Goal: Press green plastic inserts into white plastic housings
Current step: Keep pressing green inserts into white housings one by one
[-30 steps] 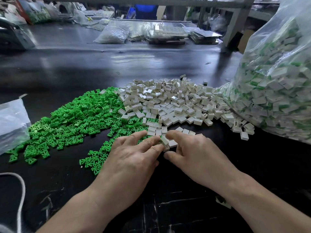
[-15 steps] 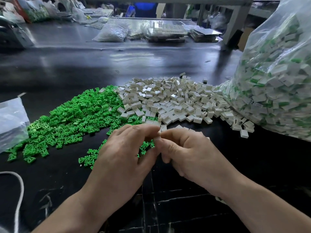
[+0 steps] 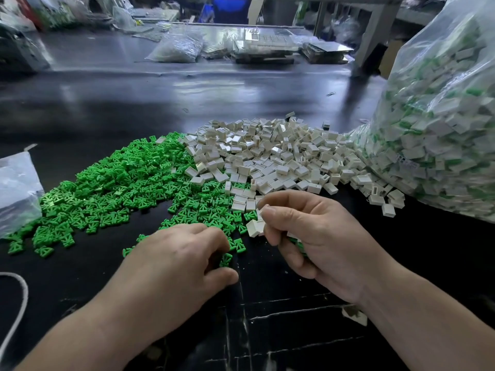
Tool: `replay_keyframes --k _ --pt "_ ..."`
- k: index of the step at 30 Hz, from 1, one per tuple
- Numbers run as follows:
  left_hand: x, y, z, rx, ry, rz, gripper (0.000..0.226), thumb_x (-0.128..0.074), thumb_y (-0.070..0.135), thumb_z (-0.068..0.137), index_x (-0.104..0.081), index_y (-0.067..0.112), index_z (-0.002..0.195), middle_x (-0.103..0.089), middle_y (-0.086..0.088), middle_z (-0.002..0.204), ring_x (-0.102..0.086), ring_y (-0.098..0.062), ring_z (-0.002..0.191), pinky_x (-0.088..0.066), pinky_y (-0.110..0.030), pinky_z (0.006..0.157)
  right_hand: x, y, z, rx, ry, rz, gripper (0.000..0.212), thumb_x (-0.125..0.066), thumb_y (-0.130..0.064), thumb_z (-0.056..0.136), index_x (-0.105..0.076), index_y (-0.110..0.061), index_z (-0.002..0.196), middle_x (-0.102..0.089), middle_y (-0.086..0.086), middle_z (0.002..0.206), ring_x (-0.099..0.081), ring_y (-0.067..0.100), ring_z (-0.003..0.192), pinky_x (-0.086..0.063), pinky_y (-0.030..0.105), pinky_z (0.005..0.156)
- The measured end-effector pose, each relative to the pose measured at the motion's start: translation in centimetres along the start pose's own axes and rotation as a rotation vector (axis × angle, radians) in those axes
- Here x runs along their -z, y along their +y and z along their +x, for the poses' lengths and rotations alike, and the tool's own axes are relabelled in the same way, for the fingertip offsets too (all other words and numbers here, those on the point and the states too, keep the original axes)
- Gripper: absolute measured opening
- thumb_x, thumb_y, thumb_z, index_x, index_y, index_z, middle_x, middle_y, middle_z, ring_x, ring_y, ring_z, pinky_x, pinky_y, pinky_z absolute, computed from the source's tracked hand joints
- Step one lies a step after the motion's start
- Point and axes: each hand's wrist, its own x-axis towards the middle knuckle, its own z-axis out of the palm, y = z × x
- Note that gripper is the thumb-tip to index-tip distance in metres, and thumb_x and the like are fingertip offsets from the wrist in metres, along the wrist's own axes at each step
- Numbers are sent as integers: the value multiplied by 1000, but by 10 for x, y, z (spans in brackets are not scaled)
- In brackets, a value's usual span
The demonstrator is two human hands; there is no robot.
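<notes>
Pinched in our right hand (image 3: 316, 242), between thumb and fingertips at centre frame, is one white housing (image 3: 254, 228); we judge it light, stiff and slick, best held by its flat sides with the open mouth clear. Our left hand (image 3: 182, 261) curls over the green inserts (image 3: 120, 188) at lower centre; whether it grips one we cannot tell. Loose white housings (image 3: 267, 162) heap beyond, mid-frame.

My left hand (image 3: 182, 258) lies palm down at 7 o'clock, fingers (image 3: 211, 235) curled under, grip hidden. My right hand (image 3: 318, 236), at 4 o'clock, is raised, fingertips (image 3: 268, 211) pinching a housing (image 3: 253, 228).
</notes>
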Motion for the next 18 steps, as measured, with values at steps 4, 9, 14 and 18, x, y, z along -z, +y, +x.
replay_keyframes --k 4,9,14,18 --pt "-5 5 2 -66 20 67 35 -57 60 82 -58 43 113 -59 20 96 -57 -6 93 -39 -23 69 0 1 2 -73 -13 49 11 -74 -18 85 -78 -20 95 -59 5 69 -42 11 42 -28 18 34" --pt "-4 4 2 -87 -1 83 21 -79 37 74 -67 33 90 -63 17 81 -64 -12 74 -48 -26 58 3 2 5 -121 47 135 24 -74 -32 82 -75 -11 94 -60 6 75 -41 11 45 -28 19 35" --pt "-9 3 1 -41 42 58 20 -57 52 84 -59 36 96 -56 16 91 -54 -10 86 -39 -25 67 4 3 6 -137 16 211 32 -75 -20 72 -70 -6 101 -60 7 76 -43 11 45 -30 19 34" --pt "-8 10 2 -40 50 83 16 -66 46 78 -62 32 84 -55 14 79 -55 -12 72 -36 -23 59 5 4 5 -156 -4 168 41 -78 -18 65 -69 -5 104 -62 9 81 -43 10 48 -29 19 34"
